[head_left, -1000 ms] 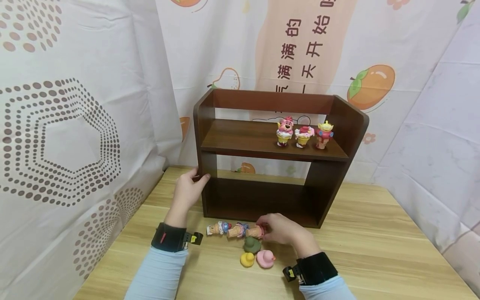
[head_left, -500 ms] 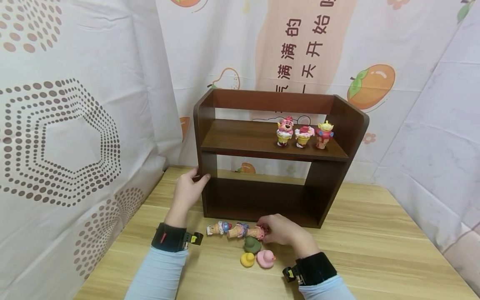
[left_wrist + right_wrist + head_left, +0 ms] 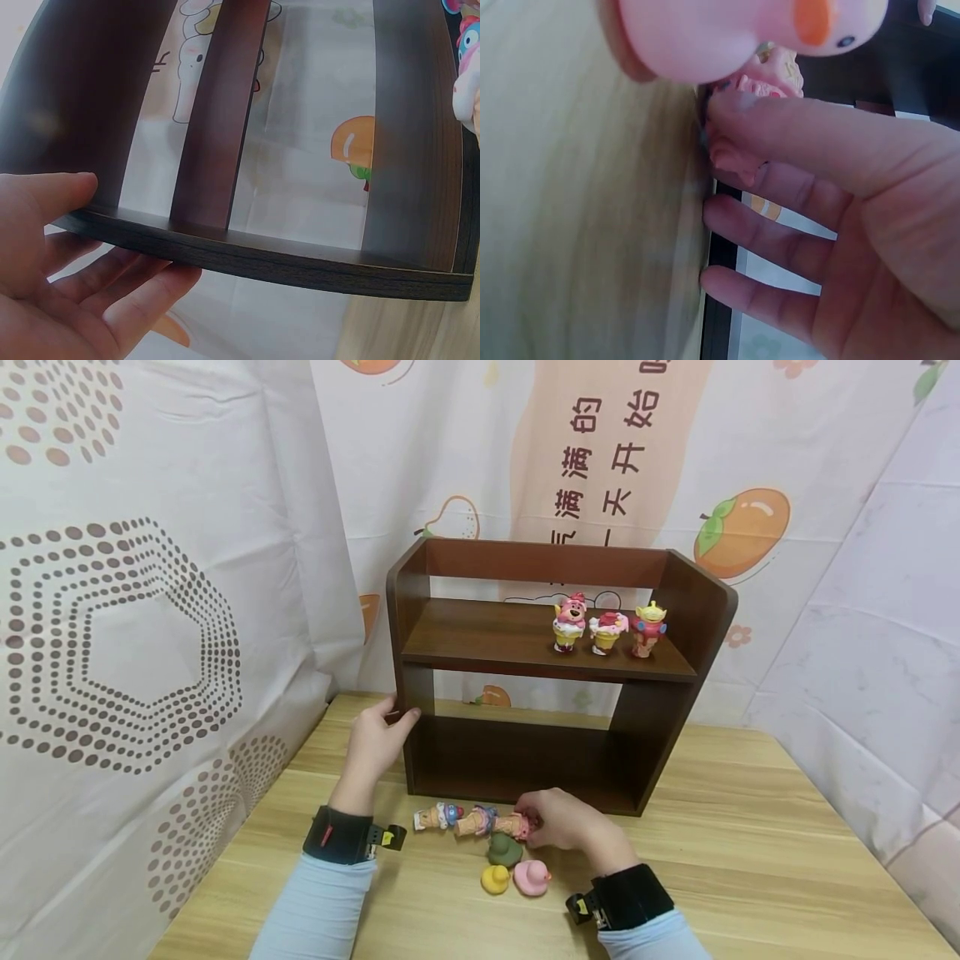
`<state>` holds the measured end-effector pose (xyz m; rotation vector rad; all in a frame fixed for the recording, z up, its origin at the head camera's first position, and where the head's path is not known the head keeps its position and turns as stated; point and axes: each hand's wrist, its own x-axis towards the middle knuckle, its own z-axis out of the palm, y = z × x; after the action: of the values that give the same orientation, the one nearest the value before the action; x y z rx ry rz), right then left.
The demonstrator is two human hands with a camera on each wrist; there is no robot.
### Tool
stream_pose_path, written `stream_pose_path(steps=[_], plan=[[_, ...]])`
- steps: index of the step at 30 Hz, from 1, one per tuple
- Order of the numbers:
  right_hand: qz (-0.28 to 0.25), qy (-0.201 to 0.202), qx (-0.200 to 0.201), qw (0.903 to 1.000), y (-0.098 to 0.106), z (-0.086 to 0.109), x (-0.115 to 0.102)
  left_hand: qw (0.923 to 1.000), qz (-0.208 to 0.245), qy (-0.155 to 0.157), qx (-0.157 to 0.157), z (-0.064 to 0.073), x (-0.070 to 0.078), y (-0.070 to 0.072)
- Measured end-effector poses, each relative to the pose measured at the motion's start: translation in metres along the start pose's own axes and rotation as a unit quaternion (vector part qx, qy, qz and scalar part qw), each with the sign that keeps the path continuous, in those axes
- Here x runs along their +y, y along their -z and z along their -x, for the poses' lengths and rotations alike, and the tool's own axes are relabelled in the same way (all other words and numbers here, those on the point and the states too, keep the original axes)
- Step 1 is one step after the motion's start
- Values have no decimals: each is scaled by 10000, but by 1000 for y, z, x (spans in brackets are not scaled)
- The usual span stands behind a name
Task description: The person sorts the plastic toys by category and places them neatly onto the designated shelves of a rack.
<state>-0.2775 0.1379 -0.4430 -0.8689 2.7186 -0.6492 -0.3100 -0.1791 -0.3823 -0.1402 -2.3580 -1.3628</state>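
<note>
My left hand [image 3: 375, 739] grips the left side panel of the dark brown shelf [image 3: 551, 675]. In the left wrist view the thumb [image 3: 71, 189] lies on the panel's inner side, the other fingers behind its edge. My right hand [image 3: 566, 818] pinches the pink top of an ice-cream-cone figurine [image 3: 512, 824] lying on the table, with thumb and index finger. Its top is partly hidden by the hand. Beside it lie a purple-topped cone figurine [image 3: 476, 821] and a blue-topped one [image 3: 438, 816]. A green rubber duck [image 3: 504, 850] sits just in front.
A yellow duck [image 3: 495, 879] and a pink duck [image 3: 532, 877] sit nearer on the wooden table [image 3: 750, 860]. On the upper board stand a pink bear figurine [image 3: 570, 622], a pink-topped cone figurine [image 3: 606, 632] and a green alien figurine [image 3: 648, 629]. Patterned cloths hang behind.
The pinched cone figurine has shifted very slightly to the right with my right hand. My left hand keeps its place on the shelf.
</note>
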Motion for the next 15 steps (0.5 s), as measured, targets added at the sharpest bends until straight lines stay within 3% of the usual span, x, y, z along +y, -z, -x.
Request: stream_pose_path(steps=[15], plan=[[-270,225,307,9989,6,4,11,10000,-6,-7,21,0,-1,-1]])
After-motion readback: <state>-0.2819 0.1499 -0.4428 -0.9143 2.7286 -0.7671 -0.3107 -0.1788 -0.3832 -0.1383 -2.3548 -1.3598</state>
